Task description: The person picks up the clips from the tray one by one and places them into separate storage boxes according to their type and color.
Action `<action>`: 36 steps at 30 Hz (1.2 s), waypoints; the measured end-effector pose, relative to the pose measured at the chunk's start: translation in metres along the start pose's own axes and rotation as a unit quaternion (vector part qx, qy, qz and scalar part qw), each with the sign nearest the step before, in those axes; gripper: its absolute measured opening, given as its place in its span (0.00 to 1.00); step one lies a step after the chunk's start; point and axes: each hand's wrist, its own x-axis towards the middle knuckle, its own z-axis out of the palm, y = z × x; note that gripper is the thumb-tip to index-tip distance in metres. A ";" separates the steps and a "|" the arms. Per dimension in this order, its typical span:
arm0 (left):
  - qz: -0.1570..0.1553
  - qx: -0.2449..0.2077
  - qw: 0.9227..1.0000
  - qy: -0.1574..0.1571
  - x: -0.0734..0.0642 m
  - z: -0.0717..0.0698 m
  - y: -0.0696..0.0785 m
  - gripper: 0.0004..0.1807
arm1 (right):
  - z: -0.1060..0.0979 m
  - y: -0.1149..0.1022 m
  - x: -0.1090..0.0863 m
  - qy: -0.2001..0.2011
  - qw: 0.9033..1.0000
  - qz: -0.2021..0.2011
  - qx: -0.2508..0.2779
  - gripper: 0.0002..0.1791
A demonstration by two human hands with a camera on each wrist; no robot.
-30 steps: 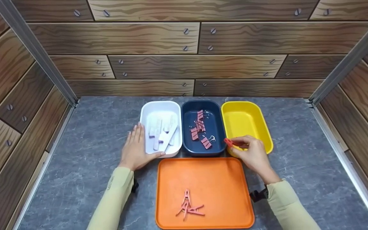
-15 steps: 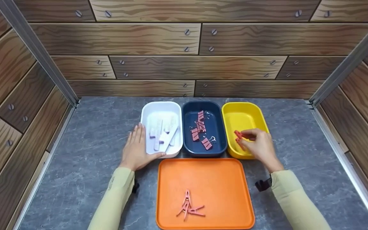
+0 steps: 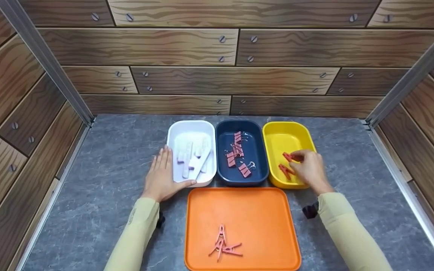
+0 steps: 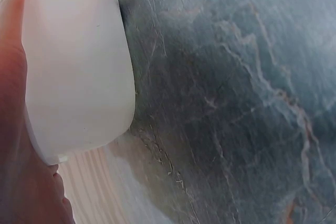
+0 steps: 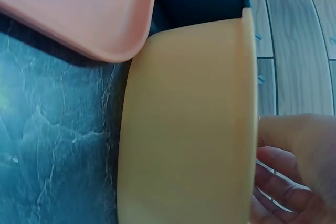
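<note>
Plank-patterned walls (image 3: pixel 285 47) surround a grey marbled bench (image 3: pixel 104 169). Nearest the person lies an orange tray (image 3: pixel 256 210); take its middle as the clock's centre. Beyond its far edge three bins stand side by side: a white bin (image 3: pixel 192 130) at 11 o'clock, a navy bin (image 3: pixel 226 132) at 12, a yellow bin (image 3: pixel 286 139) at 1.

At 10 o'clock the left hand (image 3: pixel 159 177) lies flat, fingers straight along the white bin's outer side, gripping nothing. Between 1 and 2 o'clock the right hand (image 3: pixel 309 169) reaches into the yellow bin, fingers bent, thumb and fingertips seemingly pinching a red clothespin (image 3: pixel 287 156).

The white bin has pale, slender pieces (image 3: pixel 200 160), kind unclear; the navy bin, pink binder clips (image 3: pixel 236 149). Pink clothespins (image 3: pixel 220 244) cluster at 8 o'clock on the tray. A second red clothespin (image 3: pixel 286 171) lies in the yellow bin, just beside the first.

The step appears to be placing red clothespins there; the next move likely calls for loosening the pinch and lifting over the bin's wall, the main obstacle.
</note>
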 end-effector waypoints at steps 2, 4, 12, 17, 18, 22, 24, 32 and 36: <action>-0.001 0.000 1.000 -0.002 0.000 0.000 0.001 0.77 | 0.001 0.001 0.001 -0.003 1.000 0.011 -0.004 0.19; -0.002 -0.003 1.000 -0.005 0.000 -0.001 0.002 0.77 | 0.001 0.001 0.001 -0.003 1.000 0.020 -0.007 0.22; -0.001 -0.002 1.000 0.003 0.001 0.001 0.000 0.77 | 0.000 0.000 -0.003 0.025 0.999 -0.019 -0.005 0.23; 0.001 -0.005 1.000 0.005 0.001 0.002 0.000 0.77 | -0.004 -0.006 -0.005 0.031 0.999 -0.016 0.010 0.23; 0.001 -0.006 1.000 0.005 0.001 0.002 0.000 0.77 | -0.005 -0.007 -0.006 0.030 0.999 -0.015 0.013 0.23; 0.002 -0.005 1.000 0.006 0.000 0.002 0.000 0.77 | -0.008 -0.012 -0.008 0.027 0.999 -0.008 0.025 0.24; 0.001 -0.004 1.000 0.005 0.000 0.002 0.000 0.77 | -0.010 -0.014 -0.010 0.024 0.999 -0.004 0.029 0.24; -0.004 0.000 1.000 -0.003 0.000 0.001 0.000 0.77 | -0.015 -0.020 -0.015 0.029 0.999 -0.007 0.043 0.24; -0.005 -0.003 1.000 -0.002 0.000 0.000 0.000 0.77 | -0.016 -0.024 -0.020 0.031 0.999 -0.012 0.042 0.25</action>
